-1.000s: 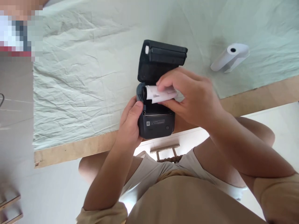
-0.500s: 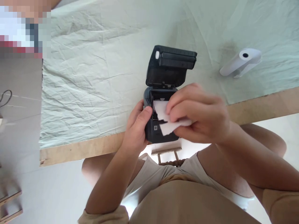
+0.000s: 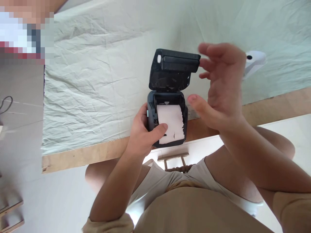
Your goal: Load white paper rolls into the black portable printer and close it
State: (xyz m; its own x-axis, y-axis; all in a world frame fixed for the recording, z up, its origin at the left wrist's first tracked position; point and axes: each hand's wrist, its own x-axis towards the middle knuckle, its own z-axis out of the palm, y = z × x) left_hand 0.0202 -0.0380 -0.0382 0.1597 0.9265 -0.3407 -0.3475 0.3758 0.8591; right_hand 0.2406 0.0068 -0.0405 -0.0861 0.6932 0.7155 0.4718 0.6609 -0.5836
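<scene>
A small dark portable printer (image 3: 151,103) is held at the table's front edge, its lid (image 3: 171,79) swung up and back. White paper (image 3: 171,116) with a ragged right side lies over the printer's opening and down its front. My left hand (image 3: 145,131) grips the printer's left side, with its thumb pressing on the paper. To the right of the lid, my right hand (image 3: 221,81) is raised with fingers apart and nothing in it; its fingertips are close to the lid's right end, and whether they touch it I cannot tell.
A white paper roll (image 3: 259,60) lies on the cloth-covered table (image 3: 97,71), partly hidden behind my right hand. The table has a bare wooden front edge (image 3: 85,152). At the upper left is a blurred-out area. A thin dark cable (image 3: 8,103) shows at the far left.
My right hand has let go of the paper and moved up and right to beside the lid. The paper now lies flat over the opening, and my left thumb has come onto it.
</scene>
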